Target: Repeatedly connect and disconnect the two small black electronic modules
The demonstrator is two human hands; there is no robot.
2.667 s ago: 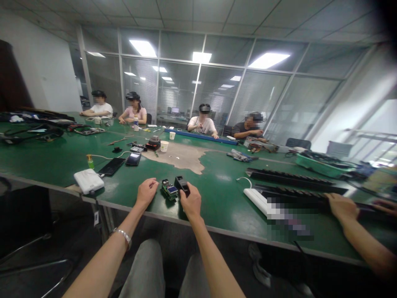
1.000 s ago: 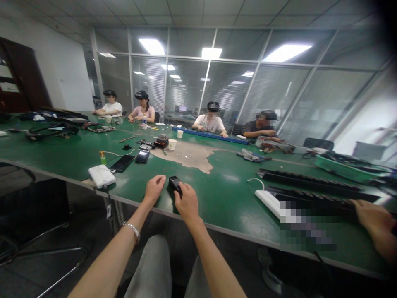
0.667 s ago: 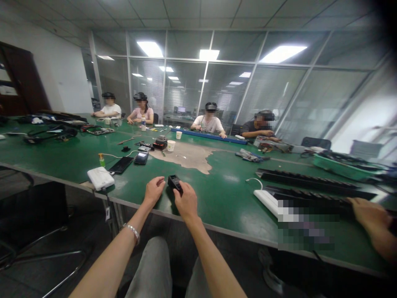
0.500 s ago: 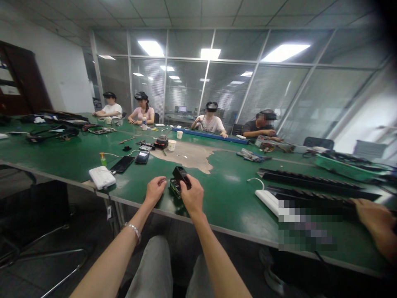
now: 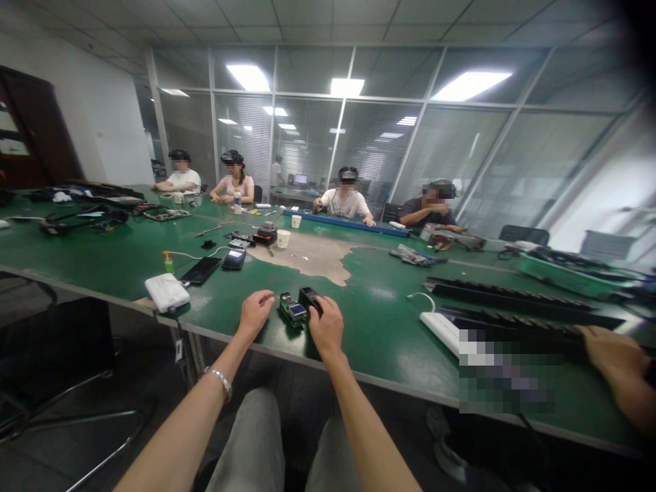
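Sitting near the front edge of the green table (image 5: 374, 342), a small circuit board (image 5: 293, 311) with a blue screen is lying between the person's two hands. The right hand (image 5: 326, 326) is gripping a black block (image 5: 309, 298), which is standing just right of the board; whether the two are touching is hard to tell. The left hand (image 5: 255, 313) is resting loosely curled just left of the board, holding nothing. Farther left, a white box (image 5: 167, 292) and a dark phone (image 5: 199, 271) are lying on the table. At the right edge, a co-worker's hand (image 5: 615, 355) is reaching over black strips.
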